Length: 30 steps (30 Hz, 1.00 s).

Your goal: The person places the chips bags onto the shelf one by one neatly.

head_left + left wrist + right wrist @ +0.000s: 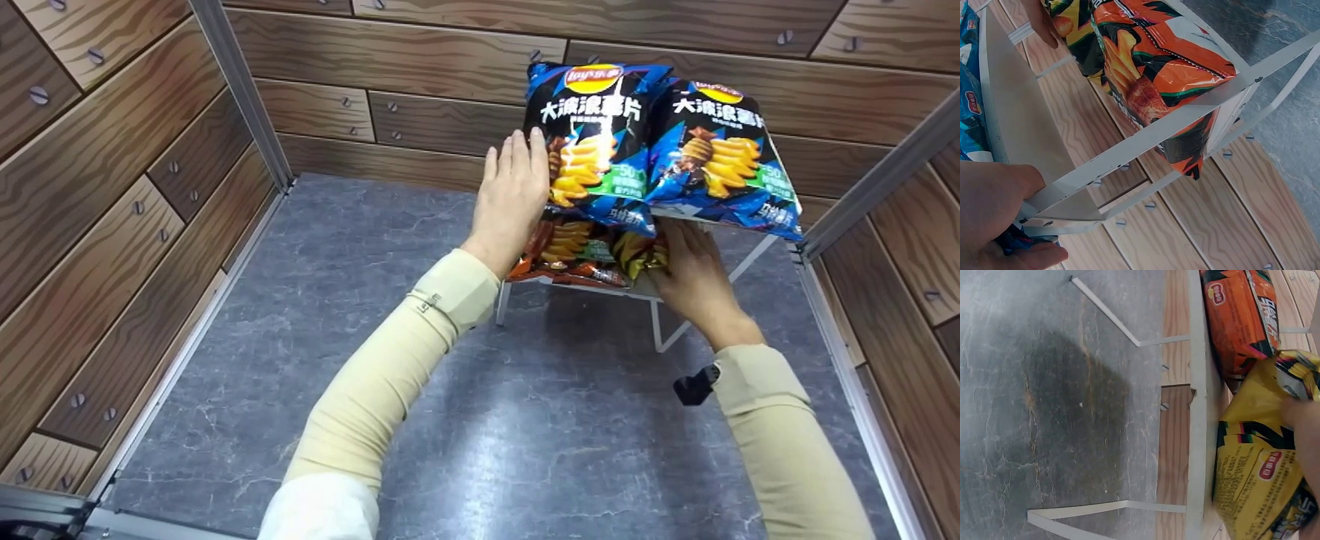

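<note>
Two blue-and-black potato chip bags (592, 142) lie side by side on the upper level of a white metal rack (585, 283). Along the left side of the nearer-left bag rests my left hand (511, 202), fingers extended; the left wrist view shows this hand (994, 216) at the rack's corner. My right hand (694, 281) reaches under the upper shelf and grips a yellow chip bag (1252, 489) on the lower level, its fingertips hidden in the head view. Left of the yellow bag is an orange chip bag (570, 251).
White bent legs (660, 330) carry the rack above a grey marbled floor (360, 300). Wood-patterned panels (435, 124) stand behind and at both sides, with metal frame posts (247, 97) at the corners. A small black device (696, 385) sits at my right wrist.
</note>
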Available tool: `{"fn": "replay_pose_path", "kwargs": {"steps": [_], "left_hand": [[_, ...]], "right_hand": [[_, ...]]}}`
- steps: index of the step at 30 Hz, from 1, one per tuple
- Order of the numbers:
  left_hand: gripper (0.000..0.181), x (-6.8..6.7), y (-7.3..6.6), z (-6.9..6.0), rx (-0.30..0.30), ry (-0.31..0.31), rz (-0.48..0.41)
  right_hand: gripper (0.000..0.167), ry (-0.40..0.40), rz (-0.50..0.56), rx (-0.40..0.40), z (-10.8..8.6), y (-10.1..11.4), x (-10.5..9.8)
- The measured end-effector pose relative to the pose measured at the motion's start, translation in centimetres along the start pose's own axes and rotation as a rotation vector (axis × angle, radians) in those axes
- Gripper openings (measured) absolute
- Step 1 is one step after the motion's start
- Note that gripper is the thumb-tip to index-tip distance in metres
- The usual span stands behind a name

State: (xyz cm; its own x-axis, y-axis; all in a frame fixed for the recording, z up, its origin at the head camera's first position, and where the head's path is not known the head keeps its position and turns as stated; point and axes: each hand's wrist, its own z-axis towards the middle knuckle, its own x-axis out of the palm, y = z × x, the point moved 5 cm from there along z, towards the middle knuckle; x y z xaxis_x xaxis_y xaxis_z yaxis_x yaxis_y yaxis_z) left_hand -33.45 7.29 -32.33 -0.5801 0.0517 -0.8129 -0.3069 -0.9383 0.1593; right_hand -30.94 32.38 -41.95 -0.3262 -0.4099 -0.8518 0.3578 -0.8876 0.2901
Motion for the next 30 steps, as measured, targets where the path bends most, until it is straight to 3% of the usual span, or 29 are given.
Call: {"fn": "replay_pose_path", "kwargs": {"steps": [3, 10, 14, 19, 26, 30], "left_hand": [[0.045, -0.1, 0.1, -0.1, 0.005, 0.0, -0.001], [0.045, -0.1, 0.2, -0.2, -0.003, -0.014, -0.005], [0.044, -0.1, 0.1, -0.1, -0.009, -0.011, -0.004], [0.045, -0.2, -0.2, -0.1, -0.012, 0.0, -0.008], [0.043, -0.4, -0.2, -0.3, -0.018, -0.09, -0.003], [0.048, -0.4, 0.1, -0.2, -0.038, -0.054, -0.026]], "right_hand": [[0.081, 0.071, 0.015, 0.032, 0.0, -0.2, 0.3], [0.097, 0.279, -0.067, 0.069, -0.5, -0.2, 1.2], [0.099, 0.338, -0.081, 0.063, -0.7, -0.1, 1.1], [0.106, 0.288, -0.031, 0.041, -1.2, -0.2, 0.4], [0.105, 0.163, 0.034, -0.01, -2.1, 0.6, -1.4], [0.095, 0.104, 0.064, -0.051, -3.8, 1.1, -2.5]]}}
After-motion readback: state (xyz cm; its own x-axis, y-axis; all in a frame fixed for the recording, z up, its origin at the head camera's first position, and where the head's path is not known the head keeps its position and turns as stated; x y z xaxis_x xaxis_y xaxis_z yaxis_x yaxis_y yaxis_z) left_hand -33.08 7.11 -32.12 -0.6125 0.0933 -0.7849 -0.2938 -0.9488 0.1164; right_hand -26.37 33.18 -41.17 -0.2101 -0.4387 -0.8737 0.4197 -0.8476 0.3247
